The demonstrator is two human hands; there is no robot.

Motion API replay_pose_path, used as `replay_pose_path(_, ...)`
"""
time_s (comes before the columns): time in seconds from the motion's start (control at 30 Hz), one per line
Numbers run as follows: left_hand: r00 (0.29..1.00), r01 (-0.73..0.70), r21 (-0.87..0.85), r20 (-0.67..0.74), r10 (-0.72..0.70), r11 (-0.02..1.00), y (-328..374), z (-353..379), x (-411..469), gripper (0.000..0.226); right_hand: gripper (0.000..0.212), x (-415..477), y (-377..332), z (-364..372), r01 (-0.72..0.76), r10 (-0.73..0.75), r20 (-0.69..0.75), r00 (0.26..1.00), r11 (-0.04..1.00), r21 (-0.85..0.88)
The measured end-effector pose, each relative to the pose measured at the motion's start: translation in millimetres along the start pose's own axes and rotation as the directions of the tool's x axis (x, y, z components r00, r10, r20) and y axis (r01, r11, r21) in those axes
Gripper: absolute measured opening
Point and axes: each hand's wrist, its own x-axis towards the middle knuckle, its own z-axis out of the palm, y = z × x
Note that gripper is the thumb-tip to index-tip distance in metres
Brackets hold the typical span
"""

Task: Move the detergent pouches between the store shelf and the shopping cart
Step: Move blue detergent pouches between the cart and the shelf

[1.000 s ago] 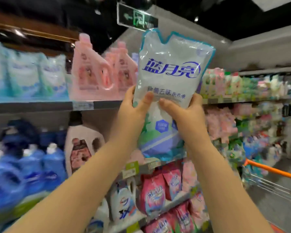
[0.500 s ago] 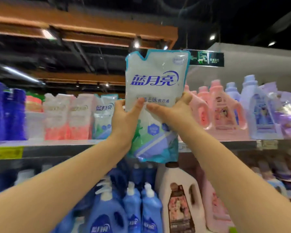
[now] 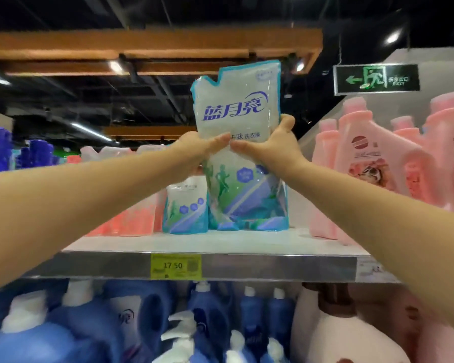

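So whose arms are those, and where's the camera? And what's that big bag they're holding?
Those are a person's own two arms. There is one picture from now, taken by a camera worn on their head, so you see what they see as they look at their hands. The left hand and right hand both grip a white and blue detergent pouch around its middle. Its bottom seems to rest on the store shelf. A second pouch with similar colours stands just left of it. Pink bottles stand to the right, blue bottles fill the shelf below, and a yellow price tag sits on the shelf edge.
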Motion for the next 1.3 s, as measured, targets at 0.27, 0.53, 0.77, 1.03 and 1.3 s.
replay_pose_path(0.27, 0.973, 0.225, 0.086, -0.064, -0.22, 0.971, -73, 18, 41, 0.017, 0.08, 11, 85, 37, -0.12, 0.142, 0.178, 0.974, 0.985, -0.127)
replay_pose_path(0.53, 0.988, 0.151, 0.121, 0.0, -0.152, 0.981, -98, 2, 80, 0.017, 0.095, 37, 111, 59, -0.213, 0.271, 0.164, 0.949, 0.929, -0.303)
replay_pose_path(0.77, 0.942, 0.236, 0.251, 0.178, -0.284, 0.939, -105, -14, 74, 0.041, 0.117, 34, 120, 62, -0.412, 0.532, 0.293, 0.794, 0.827, -0.383)
replay_pose_path(1.03, 0.854, 0.318, 0.487, 0.227, -0.469, 0.814, -155, -9, 51, 0.1, 0.095, 5, 137, 62, -0.503, 0.659, 0.368, 0.656, 0.745, -0.439)
replay_pose_path(1.3, 0.893, 0.221, 0.675, 0.151, -0.425, 0.704, -159, -1, 89, 0.063, 0.09, 33, 170, 93, -0.582, 0.703, 0.304, 0.643, 0.706, -0.403)
